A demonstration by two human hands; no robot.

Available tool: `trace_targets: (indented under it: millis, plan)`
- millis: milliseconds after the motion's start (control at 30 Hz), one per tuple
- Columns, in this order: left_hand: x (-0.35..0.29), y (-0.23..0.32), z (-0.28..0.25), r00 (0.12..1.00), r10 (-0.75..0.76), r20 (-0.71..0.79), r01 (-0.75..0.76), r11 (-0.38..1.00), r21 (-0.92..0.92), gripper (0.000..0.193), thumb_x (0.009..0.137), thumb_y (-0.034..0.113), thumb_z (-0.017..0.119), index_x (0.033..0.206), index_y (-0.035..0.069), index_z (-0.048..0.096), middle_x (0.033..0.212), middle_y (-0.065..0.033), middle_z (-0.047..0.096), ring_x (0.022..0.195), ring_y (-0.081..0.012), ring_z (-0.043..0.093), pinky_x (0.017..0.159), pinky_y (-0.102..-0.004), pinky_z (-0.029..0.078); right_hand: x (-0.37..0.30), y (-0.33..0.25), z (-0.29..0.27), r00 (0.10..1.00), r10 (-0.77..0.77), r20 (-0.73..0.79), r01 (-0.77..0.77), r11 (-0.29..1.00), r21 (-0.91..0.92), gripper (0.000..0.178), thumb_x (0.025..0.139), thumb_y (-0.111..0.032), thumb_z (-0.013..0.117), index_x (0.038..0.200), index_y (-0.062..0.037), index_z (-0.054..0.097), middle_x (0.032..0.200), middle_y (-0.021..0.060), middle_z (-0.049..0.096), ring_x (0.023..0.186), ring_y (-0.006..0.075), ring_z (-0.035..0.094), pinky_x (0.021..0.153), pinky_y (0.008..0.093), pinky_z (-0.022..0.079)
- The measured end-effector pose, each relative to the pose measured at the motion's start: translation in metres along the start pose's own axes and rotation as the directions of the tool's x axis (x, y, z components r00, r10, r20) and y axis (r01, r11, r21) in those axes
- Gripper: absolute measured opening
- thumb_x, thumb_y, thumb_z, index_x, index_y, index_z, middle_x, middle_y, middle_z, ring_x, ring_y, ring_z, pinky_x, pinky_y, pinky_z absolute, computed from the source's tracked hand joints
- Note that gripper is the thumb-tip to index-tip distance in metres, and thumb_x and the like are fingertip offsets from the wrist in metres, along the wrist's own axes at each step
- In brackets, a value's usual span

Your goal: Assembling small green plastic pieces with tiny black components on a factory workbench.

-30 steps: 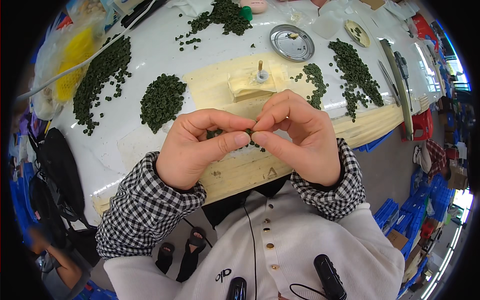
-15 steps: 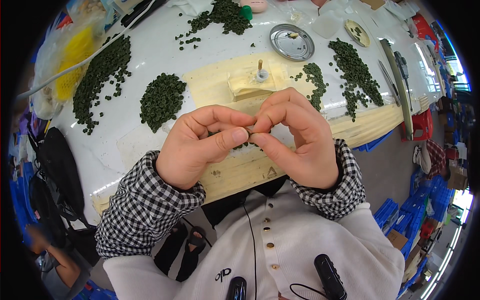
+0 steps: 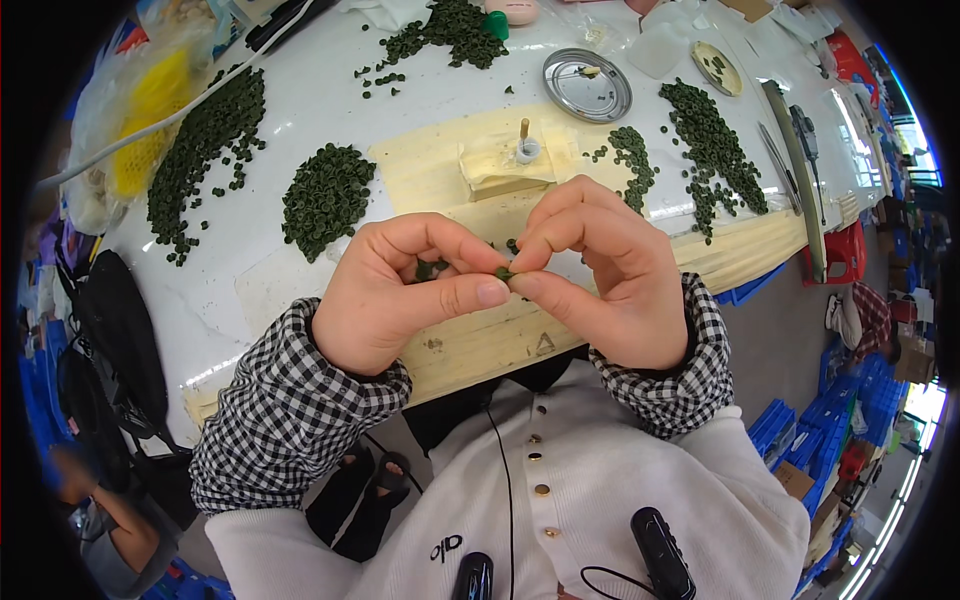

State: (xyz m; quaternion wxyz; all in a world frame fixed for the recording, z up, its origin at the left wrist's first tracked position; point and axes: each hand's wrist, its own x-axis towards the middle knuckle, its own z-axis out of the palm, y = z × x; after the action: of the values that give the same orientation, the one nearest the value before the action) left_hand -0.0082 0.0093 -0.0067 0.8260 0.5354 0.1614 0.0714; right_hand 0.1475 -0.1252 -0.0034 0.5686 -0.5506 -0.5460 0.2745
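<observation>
Between the fingertips of both hands is a small dark green round piece (image 3: pixel 503 272). My left hand (image 3: pixel 390 285) pinches it from the left with thumb and forefinger. From the right, the thumb and forefinger of my right hand (image 3: pixel 615 275) close on the same piece. A few more green pieces (image 3: pixel 430 268) show behind the left fingers, partly hidden. Just beyond the hands stands a block wrapped in yellowish tape (image 3: pixel 508 175), with a small white cup (image 3: pixel 527 150) on top and a thin brown stick (image 3: pixel 523 128) upright in it.
Heaps of green pieces lie left (image 3: pixel 328 200), far left (image 3: pixel 205 140), at the back (image 3: pixel 460 30) and right (image 3: pixel 715 150). A round metal lid (image 3: pixel 588 85) and a shallow cream dish (image 3: pixel 717 68) sit farther back. Tweezers (image 3: pixel 780 160) lie at the right. A white cable (image 3: pixel 160 128) crosses the left side.
The fingertips have shifted slightly, and the green piece between them now shows more clearly. Both hands stay in nearly the same place above the table's near edge.
</observation>
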Motion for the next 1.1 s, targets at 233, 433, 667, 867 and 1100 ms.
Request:
trace_targets:
  millis: [233, 433, 667, 867, 1100]
  plan:
    - [0.000, 0.001, 0.000, 0.994, 0.063, -0.087, -0.046, 0.981, 0.188, 0.015, 0.074, 0.001, 0.072, 0.085, 0.001, 0.062, 0.080, -0.0020, 0.063, 0.069, -0.0048, 0.052, 0.065, -0.0188, 0.042, -0.002, 0.004, 0.000, 0.994, 0.106, 0.020, -0.107, 0.981, 0.163, 0.010, 0.078, -0.001, 0.065, 0.087, -0.0020, 0.062, 0.087, 0.0037, 0.055, 0.079, 0.0104, 0.054, 0.071, 0.0223, 0.046]
    - [0.000, 0.000, 0.002, 0.979, 0.185, -0.085, -0.142, 0.920, 0.365, 0.013, 0.074, 0.002, 0.072, 0.086, 0.001, 0.068, 0.065, 0.0053, 0.057, 0.057, -0.0006, 0.041, 0.053, -0.0162, 0.034, -0.002, 0.004, -0.002, 0.984, 0.170, 0.053, -0.176, 0.971, 0.159, 0.009, 0.078, -0.001, 0.065, 0.087, -0.0014, 0.062, 0.089, 0.0040, 0.055, 0.082, 0.0108, 0.055, 0.073, 0.0230, 0.047]
    - [-0.004, 0.003, 0.003, 0.985, 0.161, -0.060, -0.120, 0.895, 0.430, 0.012, 0.073, -0.002, 0.072, 0.083, -0.001, 0.067, 0.075, -0.0029, 0.064, 0.060, -0.0034, 0.047, 0.058, -0.0187, 0.040, -0.001, -0.001, -0.007, 0.943, 0.288, 0.169, -0.325, 0.908, 0.265, 0.009, 0.080, -0.003, 0.065, 0.088, 0.0002, 0.060, 0.091, 0.0039, 0.055, 0.086, 0.0105, 0.055, 0.078, 0.0233, 0.049]
    - [-0.004, 0.001, 0.002, 0.979, 0.202, 0.032, -0.198, 0.895, 0.399, 0.013, 0.073, -0.003, 0.071, 0.085, -0.001, 0.068, 0.078, -0.0073, 0.066, 0.066, -0.0076, 0.056, 0.061, -0.0201, 0.044, -0.001, -0.002, -0.010, 0.867, 0.386, 0.316, -0.496, 0.739, 0.456, 0.014, 0.081, -0.003, 0.066, 0.090, -0.0012, 0.055, 0.088, 0.0010, 0.053, 0.077, 0.0062, 0.054, 0.067, 0.0200, 0.049]
    - [-0.003, 0.002, 0.004, 0.985, 0.169, 0.035, -0.172, 0.945, 0.277, 0.012, 0.075, -0.002, 0.070, 0.086, -0.001, 0.067, 0.081, -0.0081, 0.066, 0.071, -0.0099, 0.060, 0.065, -0.0207, 0.045, -0.001, -0.005, -0.004, 0.866, 0.377, 0.328, -0.499, 0.643, 0.581, 0.018, 0.082, -0.002, 0.065, 0.090, -0.0038, 0.050, 0.083, -0.0012, 0.052, 0.071, 0.0032, 0.052, 0.058, 0.0179, 0.046]
